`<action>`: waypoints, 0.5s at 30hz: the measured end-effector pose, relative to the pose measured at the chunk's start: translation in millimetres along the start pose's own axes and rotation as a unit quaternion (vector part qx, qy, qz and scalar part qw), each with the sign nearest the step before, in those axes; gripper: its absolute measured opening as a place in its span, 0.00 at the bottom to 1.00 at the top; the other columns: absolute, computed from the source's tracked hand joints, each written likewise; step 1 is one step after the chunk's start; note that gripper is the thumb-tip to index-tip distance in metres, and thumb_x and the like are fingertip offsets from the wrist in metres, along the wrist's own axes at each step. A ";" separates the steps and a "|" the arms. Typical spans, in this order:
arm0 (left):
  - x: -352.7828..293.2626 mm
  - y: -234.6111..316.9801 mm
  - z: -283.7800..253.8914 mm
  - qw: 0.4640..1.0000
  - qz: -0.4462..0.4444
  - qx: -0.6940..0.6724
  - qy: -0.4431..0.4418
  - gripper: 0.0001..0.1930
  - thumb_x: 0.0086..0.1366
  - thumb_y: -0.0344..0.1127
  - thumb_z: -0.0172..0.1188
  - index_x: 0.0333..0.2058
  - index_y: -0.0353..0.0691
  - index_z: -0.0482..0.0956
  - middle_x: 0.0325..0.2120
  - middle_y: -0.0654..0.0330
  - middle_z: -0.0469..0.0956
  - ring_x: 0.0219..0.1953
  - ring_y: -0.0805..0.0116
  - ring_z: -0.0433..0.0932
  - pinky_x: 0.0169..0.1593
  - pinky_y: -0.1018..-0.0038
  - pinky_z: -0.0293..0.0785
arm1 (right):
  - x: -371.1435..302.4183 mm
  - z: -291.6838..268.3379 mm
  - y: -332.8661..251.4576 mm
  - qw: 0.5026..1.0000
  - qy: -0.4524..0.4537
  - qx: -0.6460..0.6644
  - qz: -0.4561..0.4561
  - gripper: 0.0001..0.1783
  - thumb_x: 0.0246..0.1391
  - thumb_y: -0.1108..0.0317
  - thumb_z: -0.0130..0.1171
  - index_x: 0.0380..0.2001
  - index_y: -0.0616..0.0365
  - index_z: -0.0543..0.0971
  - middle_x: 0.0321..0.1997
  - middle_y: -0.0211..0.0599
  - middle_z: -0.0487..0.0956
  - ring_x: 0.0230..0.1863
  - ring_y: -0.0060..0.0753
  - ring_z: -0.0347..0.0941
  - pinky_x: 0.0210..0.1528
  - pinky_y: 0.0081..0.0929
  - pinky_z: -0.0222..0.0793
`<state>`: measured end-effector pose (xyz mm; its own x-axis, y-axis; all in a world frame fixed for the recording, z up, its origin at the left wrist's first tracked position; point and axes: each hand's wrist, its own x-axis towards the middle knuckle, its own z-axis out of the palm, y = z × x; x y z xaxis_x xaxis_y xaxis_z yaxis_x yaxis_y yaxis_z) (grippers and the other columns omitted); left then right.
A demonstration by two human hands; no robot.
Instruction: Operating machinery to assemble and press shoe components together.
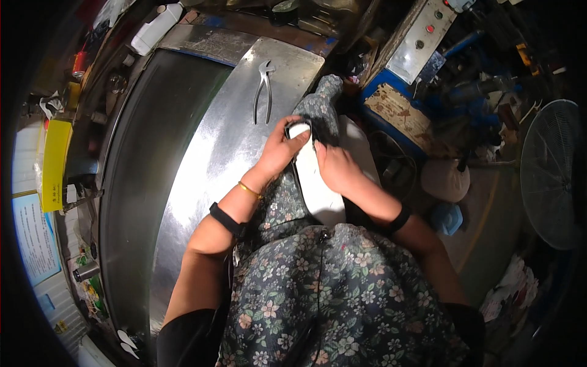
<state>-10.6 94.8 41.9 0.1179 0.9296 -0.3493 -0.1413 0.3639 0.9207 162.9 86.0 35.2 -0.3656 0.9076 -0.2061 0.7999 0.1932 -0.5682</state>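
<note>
Above my lap lies a long white shoe-sole-shaped piece [323, 194], rounded at its far end, with dark material along its left and far edges. It looks like the underside of a shoe on its last. My left hand [282, 150] wraps round the far end, its thumb pressed on the white surface. My right hand [335, 166] grips the right edge near that end, with its fingertips bent and partly hidden. Beyond my left hand, a pair of metal pincers [263, 92] rests on the shiny metal plate [208, 131], apart from both hands.
Left of the plate runs a dark conveyor-like belt [137, 165]. A white plastic bottle [156, 29] lies at its far end. A control panel with buttons [422, 40] stands at far right, near a large round fan [553, 174]. A light blue container [447, 218] sits low at right.
</note>
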 end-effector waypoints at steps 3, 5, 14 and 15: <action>6.4 4.7 -2.7 0.999 -0.009 0.044 -0.012 0.22 0.66 0.35 0.63 0.56 0.38 0.69 0.38 0.64 0.76 0.37 0.78 0.72 0.40 0.81 0.70 | 8.3 -10.9 -0.5 0.999 -0.012 -0.032 -0.012 0.20 0.68 0.58 0.40 0.36 0.63 0.76 0.36 0.60 0.79 0.44 0.64 0.75 0.48 0.53 0.69; 2.7 6.6 -4.0 0.993 0.022 0.107 -0.032 0.24 0.65 0.35 0.64 0.57 0.37 0.68 0.41 0.62 0.76 0.41 0.75 0.72 0.45 0.78 0.71 | -11.0 -16.0 2.9 0.993 -0.091 -0.062 -0.035 0.22 0.69 0.58 0.41 0.53 0.67 0.70 0.51 0.59 0.76 0.53 0.58 0.73 0.56 0.46 0.68; -10.0 -28.1 -5.1 0.950 -0.044 0.182 0.249 0.38 0.74 0.59 0.29 0.48 0.26 0.78 0.46 0.33 0.77 0.54 0.39 0.73 0.60 0.61 0.66 | -4.4 6.4 -10.9 0.900 -0.067 0.428 0.046 0.41 0.69 0.51 0.43 0.71 0.67 0.41 0.68 0.61 0.62 0.68 0.49 0.60 0.68 0.34 0.55; -20.1 4.8 3.6 0.890 -0.016 0.387 0.242 0.34 0.75 0.53 0.31 0.36 0.30 0.82 0.34 0.35 0.80 0.41 0.37 0.80 0.48 0.54 0.75 | -3.8 4.2 -14.2 0.929 -0.048 0.363 0.049 0.42 0.69 0.50 0.43 0.71 0.67 0.41 0.67 0.65 0.62 0.68 0.54 0.60 0.67 0.36 0.56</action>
<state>-10.0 77.6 54.0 -0.3543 0.9038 -0.2399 0.5949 0.4158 0.6879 150.9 78.2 40.7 -0.3776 0.8631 -0.3353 0.3123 -0.2222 -0.9236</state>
